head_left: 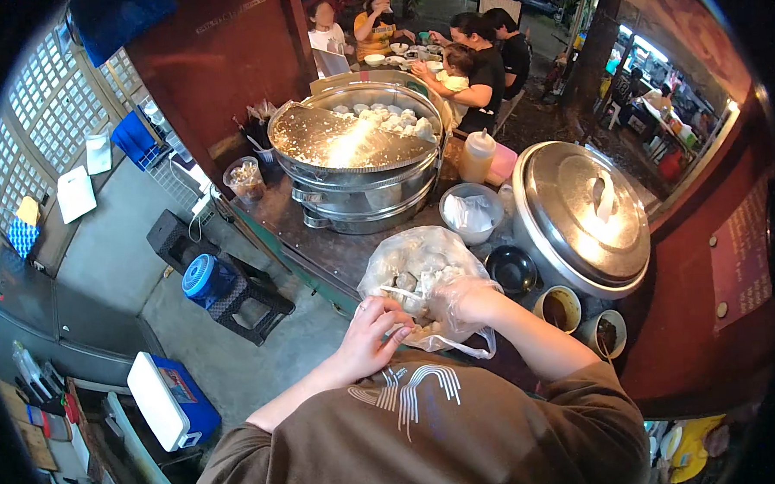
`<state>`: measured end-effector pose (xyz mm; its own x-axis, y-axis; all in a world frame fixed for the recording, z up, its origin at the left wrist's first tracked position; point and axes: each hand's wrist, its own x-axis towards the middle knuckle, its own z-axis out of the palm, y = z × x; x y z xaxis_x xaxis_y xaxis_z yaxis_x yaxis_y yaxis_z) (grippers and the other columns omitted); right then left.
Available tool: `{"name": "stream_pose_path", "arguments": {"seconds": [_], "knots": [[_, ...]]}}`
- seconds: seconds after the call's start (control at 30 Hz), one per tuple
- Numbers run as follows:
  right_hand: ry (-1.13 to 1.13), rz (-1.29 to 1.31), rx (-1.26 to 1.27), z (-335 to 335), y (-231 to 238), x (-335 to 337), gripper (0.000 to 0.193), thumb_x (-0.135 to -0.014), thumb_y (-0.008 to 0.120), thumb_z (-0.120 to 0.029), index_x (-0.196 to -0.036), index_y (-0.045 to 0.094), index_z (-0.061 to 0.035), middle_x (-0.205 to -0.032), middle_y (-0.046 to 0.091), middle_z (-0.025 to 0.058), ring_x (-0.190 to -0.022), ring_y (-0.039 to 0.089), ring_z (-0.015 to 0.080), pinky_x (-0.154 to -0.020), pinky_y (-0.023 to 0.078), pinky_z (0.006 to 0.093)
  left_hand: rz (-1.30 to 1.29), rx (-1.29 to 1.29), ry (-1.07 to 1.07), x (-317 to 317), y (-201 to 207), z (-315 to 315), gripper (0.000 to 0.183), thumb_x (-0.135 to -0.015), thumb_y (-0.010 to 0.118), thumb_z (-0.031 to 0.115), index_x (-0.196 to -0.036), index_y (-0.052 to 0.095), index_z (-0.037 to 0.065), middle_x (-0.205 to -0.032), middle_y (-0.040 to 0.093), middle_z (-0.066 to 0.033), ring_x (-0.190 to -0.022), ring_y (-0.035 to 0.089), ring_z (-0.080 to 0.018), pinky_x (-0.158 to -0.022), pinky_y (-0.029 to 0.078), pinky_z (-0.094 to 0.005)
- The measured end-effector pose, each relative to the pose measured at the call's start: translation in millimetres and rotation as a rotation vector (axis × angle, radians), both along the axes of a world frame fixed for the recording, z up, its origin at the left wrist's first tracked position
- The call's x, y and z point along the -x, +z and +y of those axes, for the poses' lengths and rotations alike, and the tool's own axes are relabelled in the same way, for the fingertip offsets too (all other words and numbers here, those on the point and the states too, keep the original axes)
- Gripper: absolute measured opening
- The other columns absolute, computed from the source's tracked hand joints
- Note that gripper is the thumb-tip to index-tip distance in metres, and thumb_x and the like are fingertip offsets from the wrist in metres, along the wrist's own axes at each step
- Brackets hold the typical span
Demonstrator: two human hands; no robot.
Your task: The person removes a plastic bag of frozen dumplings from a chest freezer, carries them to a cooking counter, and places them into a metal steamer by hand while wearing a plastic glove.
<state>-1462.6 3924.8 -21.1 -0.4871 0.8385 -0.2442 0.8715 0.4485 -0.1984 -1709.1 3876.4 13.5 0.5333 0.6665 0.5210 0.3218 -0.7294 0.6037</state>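
A clear plastic bag full of pale dumplings lies at the counter's near edge, right in front of me. At its left rim, my left hand has its fingers curled in, pinching the edge of the bag. My right hand seems to wear a thin clear plastic glove and reaches into the bag from the right. Its fingertips are down among the dumplings, and I cannot see whether they hold one. A white bag handle hangs loose below the right hand.
Behind the bag stands a steel steamer of dumplings, half covered by a shiny lid. Rightward are a plastic tub, a black bowl, a large lidded pot and two sauce containers. People sit at a table beyond.
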Motion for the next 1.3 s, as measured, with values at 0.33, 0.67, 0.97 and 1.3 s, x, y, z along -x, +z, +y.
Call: {"name": "stream_pose_path", "arguments": {"seconds": [0.33,0.67,0.97,1.3], "knots": [[-0.018,-0.082,0.085,3,5,7,0.037,-0.077,0.061,-0.036,-0.100,0.069,-0.0084,-0.097,0.068,0.0202,-0.092,0.066,0.0342,-0.081,0.052,0.0438,-0.020,-0.019,0.167,3,3,-1,0.013,-0.083,0.066,0.014,-0.095,0.065,0.010,-0.107,0.054,-0.0102,-0.102,0.050,-0.0302,-0.088,0.039,-0.0408],[-0.074,0.099,0.195,-9,67,5,0.039,-0.078,0.064,-0.032,-0.110,0.066,-0.0097,-0.105,0.067,0.0165,-0.098,0.065,0.0334,-0.087,0.050,0.0399,0.068,0.153,0.495,5,-3,-2,0.018,-0.086,0.064,0.019,-0.105,0.065,0.017,-0.133,0.038,-0.0171,-0.126,0.031,-0.0381,-0.104,0.026,-0.0502],[-0.136,1.165,0.437,97,72,-54,0.039,-0.083,0.067,-0.019,-0.119,0.057,-0.0068,-0.114,0.061,0.0062,-0.097,0.061,0.0210,-0.087,0.049,0.0320,0.055,0.357,0.415,11,-15,0,0.026,-0.086,0.066,0.022,-0.111,0.065,0.021,-0.139,0.031,-0.0180,-0.122,0.040,-0.0375,-0.100,0.038,-0.0456],[0.015,0.239,-0.502,357,114,10,0.028,-0.080,0.056,-0.018,-0.100,0.063,0.0001,-0.100,0.064,0.0207,-0.098,0.063,0.0282,-0.080,0.052,0.0376,-0.139,0.702,0.135,35,-20,-2,0.025,-0.091,0.062,0.020,-0.115,0.064,0.015,-0.142,0.027,-0.0164,-0.126,0.042,-0.0282,-0.091,0.050,-0.0347]]}}
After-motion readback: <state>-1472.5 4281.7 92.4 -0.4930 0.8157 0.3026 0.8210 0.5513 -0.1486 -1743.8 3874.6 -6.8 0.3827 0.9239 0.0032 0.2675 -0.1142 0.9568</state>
